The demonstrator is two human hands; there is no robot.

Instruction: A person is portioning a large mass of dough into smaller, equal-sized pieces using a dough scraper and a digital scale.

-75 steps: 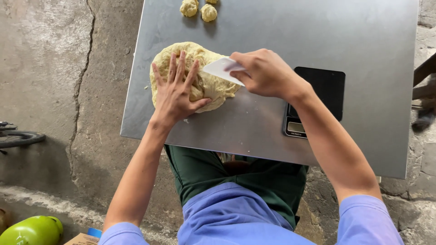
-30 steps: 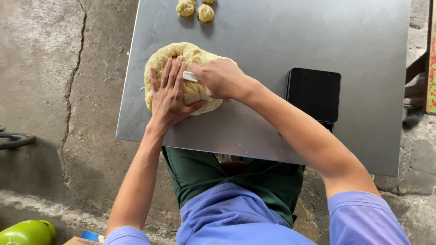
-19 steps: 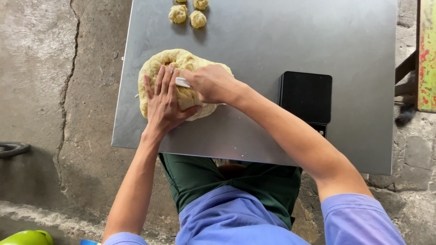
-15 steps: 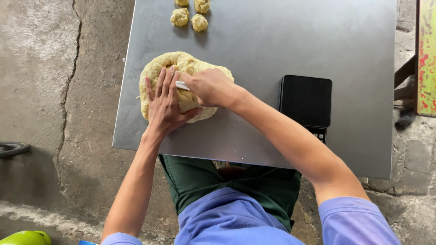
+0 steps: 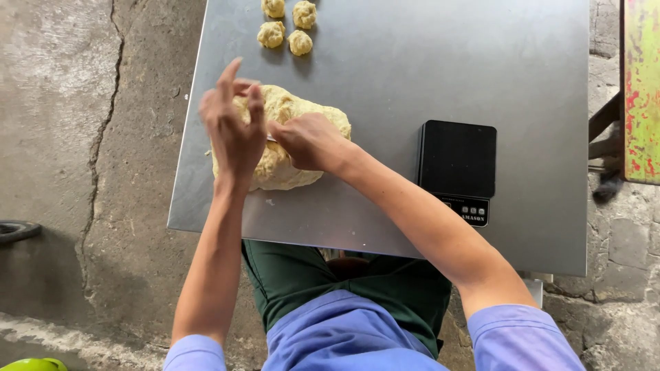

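Centrally, dough mass [image 5: 285, 154] on steel tabletop [image 5: 412, 69]: right hand [image 5: 309, 141] fingers gripping scraper, pressed in; left hand [image 5: 234, 127] fingers spread, lifted above dough.

A plain food-preparation workspace, like a small bakery's back room: a bare steel surface [image 5: 412, 69] carries a mass of dough [image 5: 295, 137], small dough balls [image 5: 287, 26] at the top and a black digital scale [image 5: 457, 168], over a cracked concrete floor [image 5: 82, 172].
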